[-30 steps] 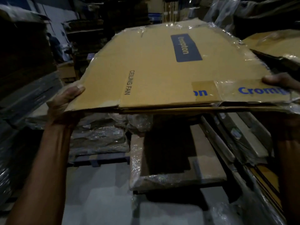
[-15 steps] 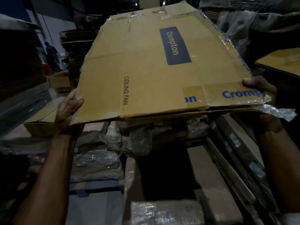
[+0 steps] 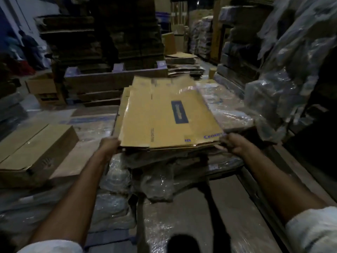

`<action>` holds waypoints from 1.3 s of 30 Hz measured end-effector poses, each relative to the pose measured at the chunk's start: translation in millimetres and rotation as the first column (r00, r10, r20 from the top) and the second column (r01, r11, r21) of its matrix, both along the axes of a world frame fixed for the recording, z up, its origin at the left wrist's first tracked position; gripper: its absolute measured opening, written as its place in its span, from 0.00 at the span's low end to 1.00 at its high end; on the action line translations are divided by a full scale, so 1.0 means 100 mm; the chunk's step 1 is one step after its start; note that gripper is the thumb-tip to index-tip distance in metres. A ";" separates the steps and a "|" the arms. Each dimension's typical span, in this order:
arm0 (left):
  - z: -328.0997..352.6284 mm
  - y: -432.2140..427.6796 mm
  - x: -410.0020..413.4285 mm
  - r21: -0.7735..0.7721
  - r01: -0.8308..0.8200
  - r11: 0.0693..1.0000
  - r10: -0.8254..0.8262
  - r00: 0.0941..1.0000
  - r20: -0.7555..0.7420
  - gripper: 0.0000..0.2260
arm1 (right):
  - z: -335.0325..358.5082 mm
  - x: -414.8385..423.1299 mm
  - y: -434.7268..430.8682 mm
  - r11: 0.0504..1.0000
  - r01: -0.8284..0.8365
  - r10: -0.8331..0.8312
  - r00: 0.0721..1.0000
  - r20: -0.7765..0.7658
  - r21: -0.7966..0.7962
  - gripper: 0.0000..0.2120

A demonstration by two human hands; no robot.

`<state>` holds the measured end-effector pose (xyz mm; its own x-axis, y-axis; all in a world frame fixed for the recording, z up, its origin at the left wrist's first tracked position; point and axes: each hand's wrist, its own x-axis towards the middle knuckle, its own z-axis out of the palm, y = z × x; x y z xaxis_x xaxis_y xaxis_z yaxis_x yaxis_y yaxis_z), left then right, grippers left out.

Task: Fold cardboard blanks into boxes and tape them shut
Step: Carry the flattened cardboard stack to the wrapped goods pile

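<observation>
Mid-frame, our left grip and right grip clasp the flat cardboard blank by its near corners. It is not yet folded, so we judge it wants squaring open next.

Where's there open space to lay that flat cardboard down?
The flat lid of the closed box left of the cardboard blank is bare, as is the wrapped slab nearest the camera. The right side is crowded with plastic-wrapped stacks.

left hand grips blank near-left corner | right hand grips near-right corner | blank flat, stretching away over wrapped stack
</observation>
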<state>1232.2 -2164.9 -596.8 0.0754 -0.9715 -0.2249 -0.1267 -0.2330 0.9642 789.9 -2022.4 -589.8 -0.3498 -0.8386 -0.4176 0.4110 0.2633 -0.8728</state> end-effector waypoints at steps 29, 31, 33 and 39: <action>-0.40 -1.00 0.07 -0.036 -0.270 0.962 0.261 0.875 0.408 0.18 | -0.54 0.07 -1.57 0.966 0.106 0.147 0.524 -0.839 0.235 0.17; -0.47 -0.95 0.10 -0.087 -0.197 0.976 0.214 0.836 0.505 0.22 | -0.53 0.10 -1.52 0.957 0.099 0.205 0.428 -0.880 0.271 0.19; -0.51 -0.86 0.12 -0.103 -0.139 0.985 0.173 0.794 0.583 0.25 | -0.51 0.15 -1.46 0.939 0.129 0.266 0.313 -0.912 0.318 0.21; -0.56 -0.75 0.04 -0.189 -0.136 0.972 0.228 0.717 0.658 0.25 | -0.64 0.20 -1.17 0.961 0.016 0.241 0.450 -0.860 0.277 0.24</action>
<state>1236.2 -2239.8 -652.6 0.3399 -0.9379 0.0696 -0.7180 -0.2110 0.6633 809.4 -2139.5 -654.2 -0.5434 -0.8321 -0.1109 -0.5903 0.4726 -0.6544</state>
